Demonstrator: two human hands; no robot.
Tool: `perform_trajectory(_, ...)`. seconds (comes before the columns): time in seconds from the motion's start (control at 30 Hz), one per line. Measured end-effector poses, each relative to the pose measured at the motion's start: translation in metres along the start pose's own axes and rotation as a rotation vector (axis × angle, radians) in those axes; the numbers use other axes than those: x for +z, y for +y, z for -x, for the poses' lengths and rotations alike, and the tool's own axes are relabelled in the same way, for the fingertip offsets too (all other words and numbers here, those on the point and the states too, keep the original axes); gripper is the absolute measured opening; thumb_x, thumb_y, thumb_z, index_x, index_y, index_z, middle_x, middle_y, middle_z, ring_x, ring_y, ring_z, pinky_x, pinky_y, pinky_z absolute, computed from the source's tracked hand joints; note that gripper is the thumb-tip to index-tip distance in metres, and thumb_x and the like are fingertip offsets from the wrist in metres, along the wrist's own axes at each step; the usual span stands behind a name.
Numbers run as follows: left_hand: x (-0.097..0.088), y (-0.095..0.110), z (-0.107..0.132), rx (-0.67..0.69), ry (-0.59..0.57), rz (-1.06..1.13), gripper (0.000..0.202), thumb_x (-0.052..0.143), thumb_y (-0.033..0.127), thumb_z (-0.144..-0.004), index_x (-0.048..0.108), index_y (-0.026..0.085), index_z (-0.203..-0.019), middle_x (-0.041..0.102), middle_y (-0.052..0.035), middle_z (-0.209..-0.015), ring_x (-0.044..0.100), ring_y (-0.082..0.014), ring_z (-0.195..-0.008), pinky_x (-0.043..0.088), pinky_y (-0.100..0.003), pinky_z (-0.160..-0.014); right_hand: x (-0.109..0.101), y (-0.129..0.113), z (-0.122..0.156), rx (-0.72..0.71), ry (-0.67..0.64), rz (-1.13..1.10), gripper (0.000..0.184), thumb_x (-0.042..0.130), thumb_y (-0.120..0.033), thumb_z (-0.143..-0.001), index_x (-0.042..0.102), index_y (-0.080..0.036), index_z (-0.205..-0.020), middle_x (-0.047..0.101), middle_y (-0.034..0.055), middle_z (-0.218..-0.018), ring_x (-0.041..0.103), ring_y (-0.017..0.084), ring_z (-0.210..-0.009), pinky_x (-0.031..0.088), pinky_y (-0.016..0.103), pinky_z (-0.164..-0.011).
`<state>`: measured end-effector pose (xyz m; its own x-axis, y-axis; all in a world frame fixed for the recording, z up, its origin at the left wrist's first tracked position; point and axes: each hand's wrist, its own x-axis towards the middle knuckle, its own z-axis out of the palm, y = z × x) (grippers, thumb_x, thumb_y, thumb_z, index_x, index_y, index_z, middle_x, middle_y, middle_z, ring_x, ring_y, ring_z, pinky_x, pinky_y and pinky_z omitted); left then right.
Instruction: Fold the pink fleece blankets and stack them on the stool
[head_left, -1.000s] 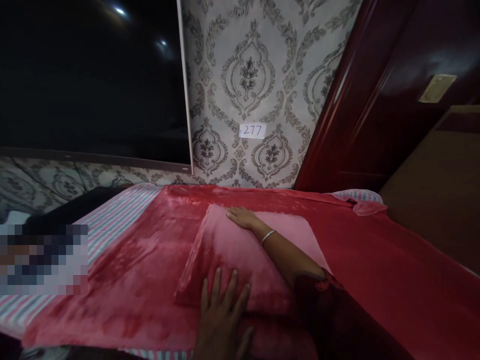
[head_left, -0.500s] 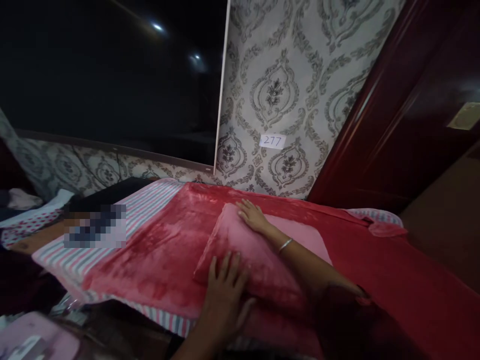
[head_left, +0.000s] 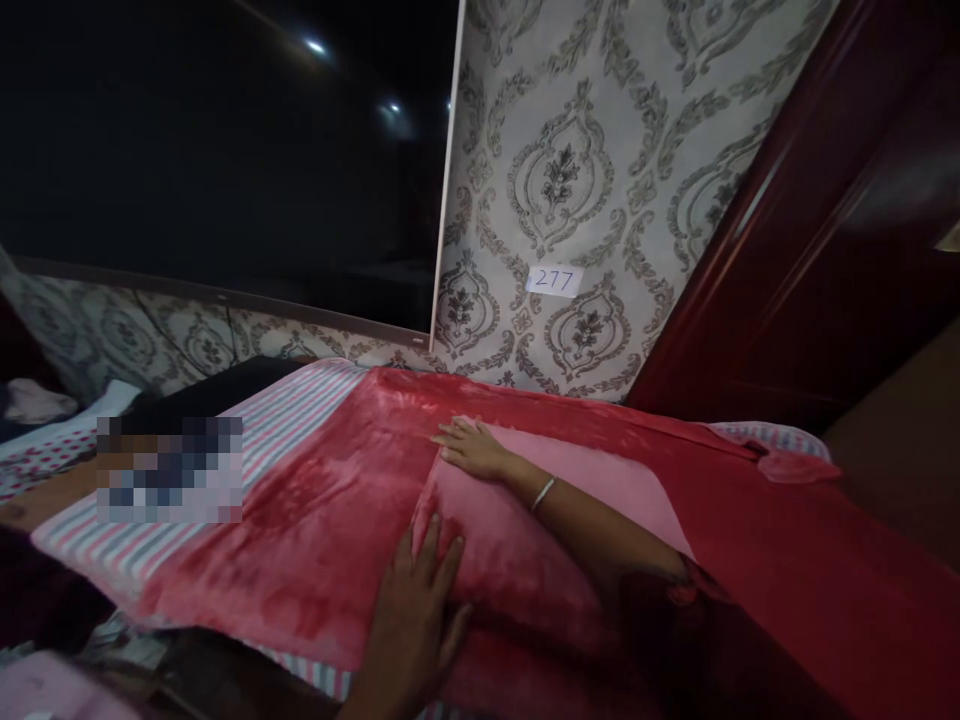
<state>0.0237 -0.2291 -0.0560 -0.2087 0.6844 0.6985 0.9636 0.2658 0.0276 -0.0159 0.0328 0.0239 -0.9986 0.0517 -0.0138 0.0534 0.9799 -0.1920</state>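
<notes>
A folded pink plush cloth lies on a larger red plush blanket. My left hand rests at the near left edge of the folded cloth, fingers spread and pointing away from me. At its far left corner, my right hand lies flat with fingers stretched out, the fingertips reaching past the edge towards the blanket. A bracelet circles my right wrist. Neither hand grips anything. Part of the folded cloth is hidden under my right forearm.
Under the blanket is a striped cloth, showing at the left. A blurred-out patch covers something there. Behind stand a large dark television and a patterned wall with a paper label. A dark red door is at right.
My right hand has slid left to the folded cloth's corner. My left hand has also shifted left, to the cloth's edge. The view has moved slightly.
</notes>
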Motion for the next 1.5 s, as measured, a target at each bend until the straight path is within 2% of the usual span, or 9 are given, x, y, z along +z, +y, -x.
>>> perform_trajectory(0.27,0.004,-0.007,0.002,0.047,-0.016,-0.041,0.068,0.058,0.031,-0.085,0.042,0.021,-0.15,0.036,-0.0094,-0.16,0.025,-0.0385,-0.149,0.046,-0.053,-0.101,0.008,0.041,-0.053,0.207,-0.005,-0.198,0.055,0.027,-0.05,-0.105,0.036,-0.03,-0.155,0.027,0.0046,-0.164,0.02,0.024,-0.152,0.014,0.052,-0.123)
perform_trajectory(0.6,-0.002,-0.001,-0.002,-0.032,-0.057,0.015,0.063,0.058,0.027,-0.085,0.047,0.023,-0.147,0.037,-0.008,-0.16,0.027,-0.0369,-0.148,0.046,-0.053,-0.103,-0.006,0.033,-0.044,0.304,0.175,-0.21,0.058,0.027,-0.047,-0.105,0.025,-0.025,-0.159,0.014,0.0064,-0.167,0.01,0.024,-0.154,0.013,0.053,-0.123)
perform_trajectory(0.73,-0.003,-0.003,-0.004,-0.065,-0.073,0.04,0.06,0.057,0.029,-0.088,0.047,0.025,-0.147,0.038,-0.0071,-0.159,0.032,-0.0362,-0.146,0.048,-0.052,-0.1,-0.014,0.021,-0.004,0.224,0.353,-0.147,0.058,0.032,-0.049,-0.103,0.032,-0.025,-0.157,0.017,0.0076,-0.167,0.012,0.025,-0.154,0.017,0.053,-0.122)
perform_trajectory(0.87,-0.004,-0.006,-0.008,-0.049,-0.08,0.104,0.057,0.056,0.031,-0.09,0.048,0.025,-0.146,0.04,-0.0081,-0.158,0.031,-0.0346,-0.146,0.046,-0.053,-0.105,-0.008,0.018,0.075,0.139,0.409,-0.149,0.062,0.04,-0.057,-0.099,0.044,-0.023,-0.151,0.026,0.0103,-0.164,0.018,0.027,-0.152,0.019,0.053,-0.122)
perform_trajectory(0.97,-0.01,-0.007,-0.012,-0.06,-0.075,0.11,0.057,0.056,0.035,-0.09,0.048,0.027,-0.146,0.041,-0.0087,-0.157,0.033,-0.0359,-0.145,0.043,-0.056,-0.106,-0.003,0.026,0.136,0.203,0.557,-0.327,0.066,0.039,-0.063,-0.096,0.051,-0.022,-0.146,0.036,0.0111,-0.159,0.027,0.026,-0.149,0.021,0.049,-0.122)
perform_trajectory(1.07,-0.021,-0.003,-0.022,-0.091,-0.036,0.074,0.054,0.054,0.04,-0.09,0.054,0.027,-0.142,0.04,-0.0108,-0.157,0.029,-0.0408,-0.146,0.035,-0.064,-0.109,-0.009,0.039,0.179,0.356,0.787,-0.717,0.065,0.035,-0.067,-0.095,0.055,-0.023,-0.14,0.047,0.0108,-0.152,0.043,0.026,-0.14,0.035,0.049,-0.115)
perform_trajectory(1.27,-0.032,0.012,-0.086,-0.005,-0.229,0.255,0.045,0.039,0.033,-0.098,0.057,0.023,-0.138,0.051,-0.0085,-0.15,0.042,-0.0257,-0.142,0.031,-0.051,-0.119,-0.047,0.063,0.192,0.464,1.14,-1.478,0.047,0.031,-0.05,-0.098,0.057,-0.022,-0.126,0.063,0.0115,-0.13,0.066,0.021,-0.107,0.055,0.043,-0.091)
perform_trajectory(1.43,-0.004,0.016,-0.19,-0.096,-0.464,0.281,0.053,0.04,0.031,-0.099,0.044,0.011,-0.148,0.042,-0.0146,-0.156,0.033,-0.0236,-0.148,0.027,-0.041,-0.121,-0.066,0.074,0.168,0.579,1.309,-1.798,0.043,0.032,-0.035,-0.096,0.047,-0.025,-0.135,0.058,0.0095,-0.135,0.067,0.015,-0.103,0.055,0.037,-0.094)
perform_trajectory(1.5,0.013,0.011,-0.224,-0.173,-0.492,0.235,0.055,0.039,0.033,-0.1,0.04,0.014,-0.151,0.037,-0.0132,-0.159,0.028,-0.0241,-0.15,0.023,-0.043,-0.122,-0.062,0.079,0.165,0.634,1.352,-1.87,0.047,0.031,-0.034,-0.096,0.039,-0.028,-0.141,0.053,0.0097,-0.142,0.066,0.015,-0.106,0.054,0.039,-0.096)
